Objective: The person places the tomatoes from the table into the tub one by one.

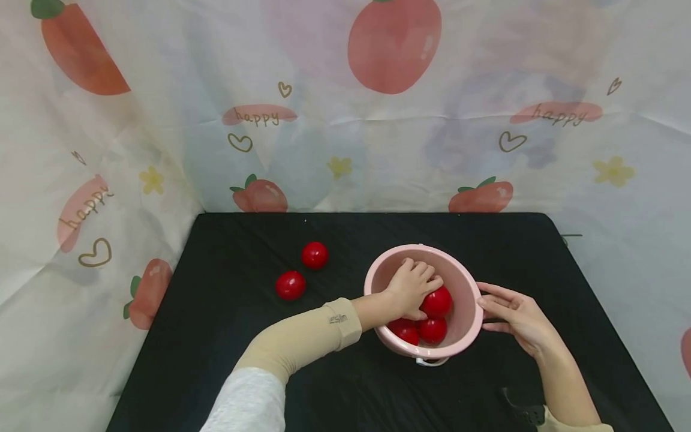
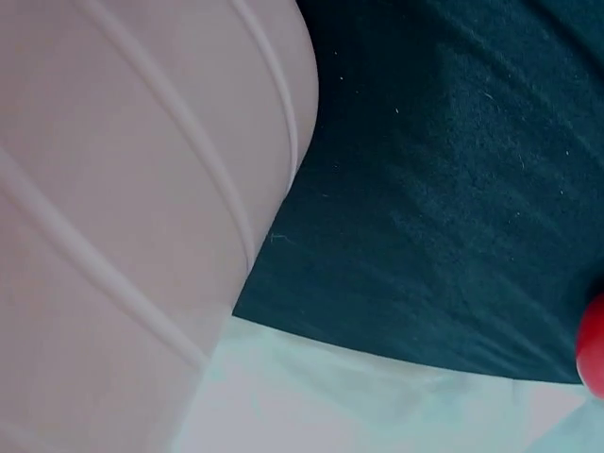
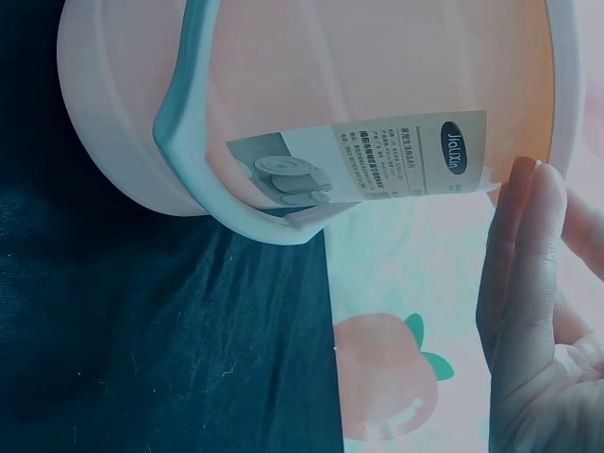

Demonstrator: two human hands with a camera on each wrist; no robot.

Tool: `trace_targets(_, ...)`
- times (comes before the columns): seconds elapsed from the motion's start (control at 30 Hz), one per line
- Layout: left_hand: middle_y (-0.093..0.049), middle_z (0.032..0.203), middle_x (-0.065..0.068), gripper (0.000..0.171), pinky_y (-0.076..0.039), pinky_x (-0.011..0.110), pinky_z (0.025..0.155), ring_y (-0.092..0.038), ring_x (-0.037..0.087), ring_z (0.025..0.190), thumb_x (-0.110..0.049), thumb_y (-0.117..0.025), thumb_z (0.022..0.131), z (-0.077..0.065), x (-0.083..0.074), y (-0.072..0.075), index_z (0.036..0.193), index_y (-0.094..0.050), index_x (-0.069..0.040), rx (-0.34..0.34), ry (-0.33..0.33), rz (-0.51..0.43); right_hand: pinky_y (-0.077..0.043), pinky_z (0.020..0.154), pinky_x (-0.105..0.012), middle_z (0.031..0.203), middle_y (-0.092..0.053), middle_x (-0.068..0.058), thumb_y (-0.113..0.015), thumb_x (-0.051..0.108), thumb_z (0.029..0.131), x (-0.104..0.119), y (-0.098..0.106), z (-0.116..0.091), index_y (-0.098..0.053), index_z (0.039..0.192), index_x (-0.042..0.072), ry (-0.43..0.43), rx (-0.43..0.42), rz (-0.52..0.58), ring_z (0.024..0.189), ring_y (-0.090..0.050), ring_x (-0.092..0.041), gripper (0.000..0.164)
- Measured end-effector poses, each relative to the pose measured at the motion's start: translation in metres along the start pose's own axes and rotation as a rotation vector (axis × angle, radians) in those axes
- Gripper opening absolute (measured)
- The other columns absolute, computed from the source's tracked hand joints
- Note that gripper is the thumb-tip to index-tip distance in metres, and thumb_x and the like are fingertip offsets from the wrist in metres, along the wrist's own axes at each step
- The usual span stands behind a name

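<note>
A pink bucket [image 1: 468, 324] stands on the black-covered table with several shiny red balls inside. My left hand [image 1: 408, 289] reaches down into it, thumb and fingers around the upper red ball [image 1: 437, 302]. Below that ball lie another red ball [image 1: 432, 330] and a partly covered one [image 1: 403, 330]. On the bucket's right side, my right hand [image 1: 513, 316] touches the rim with fairly straight fingers. In the right wrist view, those fingertips [image 3: 547, 189] meet the rim beside a printed label [image 3: 415, 156]. Only the bucket's outer wall [image 2: 123, 189] fills the left wrist view; the left hand is hidden there.
Two more red balls, one nearer [image 1: 290, 285] and one farther [image 1: 315, 255], lie on the black cloth [image 1: 243, 252] left of the bucket. A white handle [image 1: 432, 362] hangs at the bucket's front. Behind the table hangs a printed curtain [image 1: 378, 150].
</note>
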State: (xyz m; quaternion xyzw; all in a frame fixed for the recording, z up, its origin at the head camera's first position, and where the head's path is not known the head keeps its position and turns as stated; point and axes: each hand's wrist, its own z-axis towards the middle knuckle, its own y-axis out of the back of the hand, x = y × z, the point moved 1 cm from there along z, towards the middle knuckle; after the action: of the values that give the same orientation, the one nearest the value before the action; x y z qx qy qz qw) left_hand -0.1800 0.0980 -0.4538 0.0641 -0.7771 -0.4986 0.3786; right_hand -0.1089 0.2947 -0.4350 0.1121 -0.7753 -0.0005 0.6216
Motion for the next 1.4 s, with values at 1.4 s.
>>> trace_targets(1.4, -0.038, 0.135, 0.005, 0.068, -0.029, 0.044, 0.099, -0.036, 0.022, 0.118, -0.067, -0.038, 0.082, -0.087, 0.094, -0.021, 0.138, -0.034, -0.028, -0.368, 0.363, -0.300, -0.054, 0.061, -0.030, 0.089, -0.068, 0.007, -0.055, 0.004, 0.090, 0.000, 0.000, 0.000, -0.063, 0.105, 0.032, 0.023, 0.035, 0.121, 0.077, -0.066, -0.009, 0.032)
